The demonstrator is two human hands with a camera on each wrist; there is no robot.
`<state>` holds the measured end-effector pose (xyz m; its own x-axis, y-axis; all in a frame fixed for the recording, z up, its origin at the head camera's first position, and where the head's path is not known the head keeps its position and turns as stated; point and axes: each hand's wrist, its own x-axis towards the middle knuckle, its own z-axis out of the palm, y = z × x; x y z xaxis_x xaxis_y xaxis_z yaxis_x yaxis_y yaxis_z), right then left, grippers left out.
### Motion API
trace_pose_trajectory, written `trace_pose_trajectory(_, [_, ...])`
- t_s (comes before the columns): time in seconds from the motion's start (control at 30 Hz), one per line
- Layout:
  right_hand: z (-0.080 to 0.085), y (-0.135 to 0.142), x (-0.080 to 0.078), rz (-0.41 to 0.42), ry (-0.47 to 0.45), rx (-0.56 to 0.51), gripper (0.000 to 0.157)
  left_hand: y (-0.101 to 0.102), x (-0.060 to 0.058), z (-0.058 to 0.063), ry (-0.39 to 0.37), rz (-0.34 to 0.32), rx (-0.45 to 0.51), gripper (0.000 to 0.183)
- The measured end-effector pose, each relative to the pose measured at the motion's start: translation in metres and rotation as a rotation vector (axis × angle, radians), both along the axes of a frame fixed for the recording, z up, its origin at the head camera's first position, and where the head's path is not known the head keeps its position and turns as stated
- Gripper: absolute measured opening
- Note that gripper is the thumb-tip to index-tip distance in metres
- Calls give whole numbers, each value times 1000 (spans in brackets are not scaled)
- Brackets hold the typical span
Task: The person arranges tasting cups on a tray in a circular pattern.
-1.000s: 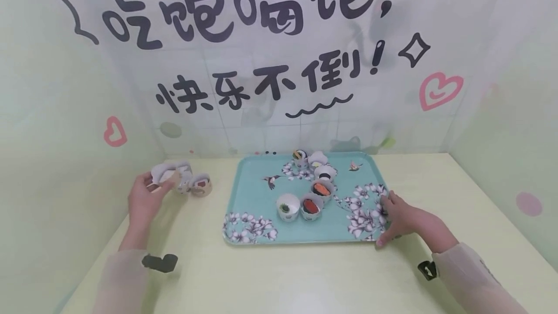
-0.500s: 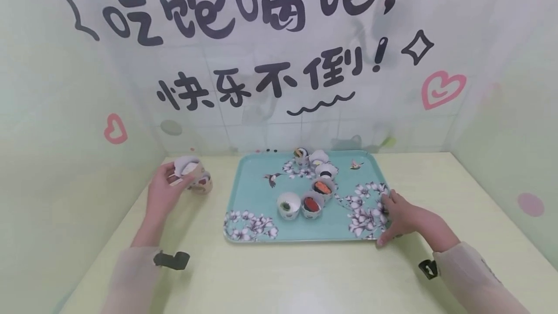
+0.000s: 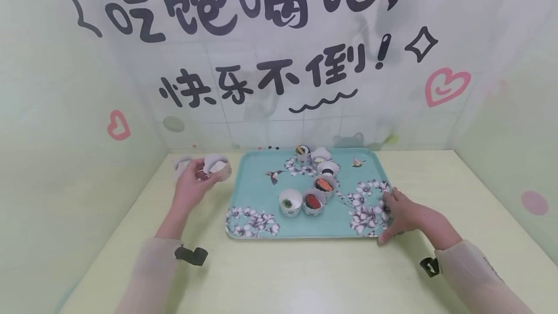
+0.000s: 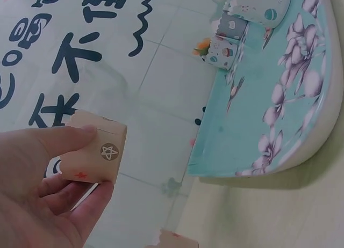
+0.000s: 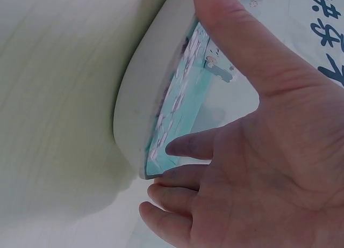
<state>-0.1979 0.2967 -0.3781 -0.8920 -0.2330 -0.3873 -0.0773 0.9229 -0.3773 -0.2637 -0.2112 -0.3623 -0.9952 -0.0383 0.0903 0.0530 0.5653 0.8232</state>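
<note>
My left hand (image 3: 190, 188) pinches a tan paper cup (image 4: 97, 130) between thumb and fingers, raised just left of the tray. Something white lies inside this cup in the head view, while the left wrist view shows a star mark on its side. My right hand (image 3: 410, 214) rests at the near right corner of the turquoise flowered tray (image 3: 255, 193), thumb and fingers apart and touching its rim. On the tray, several small cups stand in a curved row, among them a cup with a red-topped sushi piece (image 3: 313, 201) and a cup with a green-topped piece (image 3: 286, 203).
Behind my left hand, another pale cup (image 3: 182, 162) stands on the light wooden table (image 3: 279, 275), partly hidden. A sheet with large dark writing (image 3: 279, 79) hangs at the back, and pale walls close both sides.
My left hand has moved right, carrying the tan cup away from the other cups at the left towards the tray. My right hand stays at the tray's corner.
</note>
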Motion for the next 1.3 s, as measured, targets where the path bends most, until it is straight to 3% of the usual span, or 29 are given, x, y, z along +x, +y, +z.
trace_pose_trajectory(0.27, [-1,-1,1,-1,-5,-2,139,20,-5,-12,-21,-59,18,65])
trace_pose_trajectory(0.73, [-3,0,0,5,-5,16,138,52,-10,-32,-77,-114,-56,61])
trace_pose_trajectory(1.3, [1,0,-2,13,5,29,136,85,-16,-45,-103,-186,-78,57])
